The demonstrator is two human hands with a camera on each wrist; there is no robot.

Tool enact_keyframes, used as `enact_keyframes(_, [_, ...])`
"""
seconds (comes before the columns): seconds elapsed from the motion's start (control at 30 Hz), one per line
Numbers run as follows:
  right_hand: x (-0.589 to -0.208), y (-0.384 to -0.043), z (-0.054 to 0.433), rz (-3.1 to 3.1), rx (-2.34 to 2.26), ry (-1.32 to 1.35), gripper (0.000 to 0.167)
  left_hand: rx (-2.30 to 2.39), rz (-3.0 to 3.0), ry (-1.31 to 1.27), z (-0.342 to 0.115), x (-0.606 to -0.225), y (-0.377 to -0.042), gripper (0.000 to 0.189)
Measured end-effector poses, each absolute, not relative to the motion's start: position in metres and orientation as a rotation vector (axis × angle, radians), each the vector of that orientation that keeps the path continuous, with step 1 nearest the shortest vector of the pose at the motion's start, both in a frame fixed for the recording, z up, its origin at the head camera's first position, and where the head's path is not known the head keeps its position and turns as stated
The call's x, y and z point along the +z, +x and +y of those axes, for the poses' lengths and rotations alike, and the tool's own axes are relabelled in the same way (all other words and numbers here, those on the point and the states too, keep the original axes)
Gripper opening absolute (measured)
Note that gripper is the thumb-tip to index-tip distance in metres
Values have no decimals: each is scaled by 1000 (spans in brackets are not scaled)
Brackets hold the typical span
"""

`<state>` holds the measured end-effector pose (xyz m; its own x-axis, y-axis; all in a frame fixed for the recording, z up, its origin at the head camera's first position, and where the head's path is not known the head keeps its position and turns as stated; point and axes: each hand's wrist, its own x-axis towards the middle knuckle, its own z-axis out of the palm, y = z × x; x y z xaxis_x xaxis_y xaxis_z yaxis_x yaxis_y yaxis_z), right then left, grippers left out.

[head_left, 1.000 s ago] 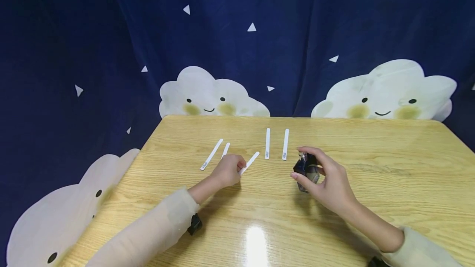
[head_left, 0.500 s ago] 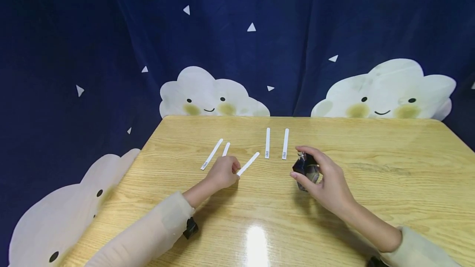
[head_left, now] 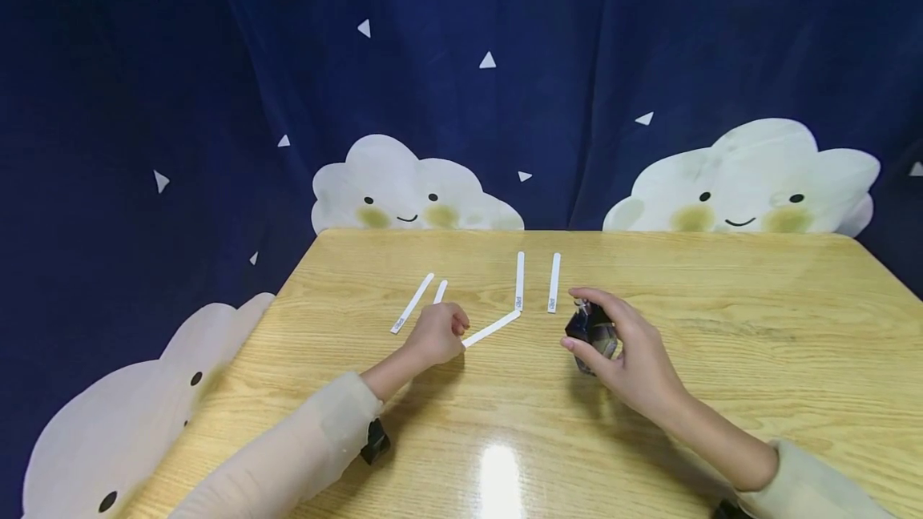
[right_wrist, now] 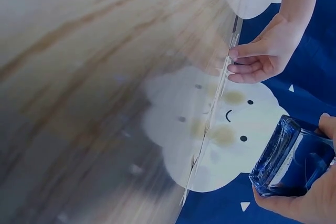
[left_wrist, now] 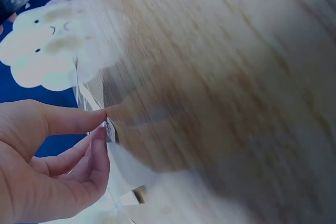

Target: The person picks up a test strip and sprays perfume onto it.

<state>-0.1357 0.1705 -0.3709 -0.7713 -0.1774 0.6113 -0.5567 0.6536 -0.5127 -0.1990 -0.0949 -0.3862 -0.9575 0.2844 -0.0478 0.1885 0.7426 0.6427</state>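
Note:
My left hand (head_left: 436, 335) pinches one end of a white paper strip (head_left: 492, 328) between thumb and finger, low over the table. The strip's free end points right, by the lower end of another upright-lying strip (head_left: 520, 282). In the left wrist view, the pinched strip end (left_wrist: 109, 129) shows at the fingertips. My right hand (head_left: 644, 363) grips a dark glass perfume bottle (head_left: 593, 333), thumb on one side and fingers on the other. Its thick clear base (right_wrist: 270, 156) shows in the right wrist view. The bottle is held above the table.
Two slanted strips, one long (head_left: 413, 304) and one partly hidden (head_left: 440, 291), lie left behind my left hand. Another strip (head_left: 554, 283) lies near the bottle. A wooden table (head_left: 757, 327) spreads beneath, with a dark blue curtain (head_left: 562, 86) behind its far edge.
The strip in my left hand has swung its free end right and nearer, so it lies flatter across the view. My left hand has shifted slightly left; the bottle stays nearly in place.

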Motion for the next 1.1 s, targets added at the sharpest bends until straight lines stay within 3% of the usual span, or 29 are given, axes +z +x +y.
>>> enact_keyframes(0.13, [-370,-135,171,-2353,966,570,64,1044,2775,358,-95,-387,-200,28])
enact_keyframes(0.6, [-371,-134,174,-2368,964,568,64,1096,2693,298,-98,-389,-197,5])
enact_keyframes(1.1, [-373,-135,174,-2389,937,561,63,1234,2587,76,-111,-393,-198,9])
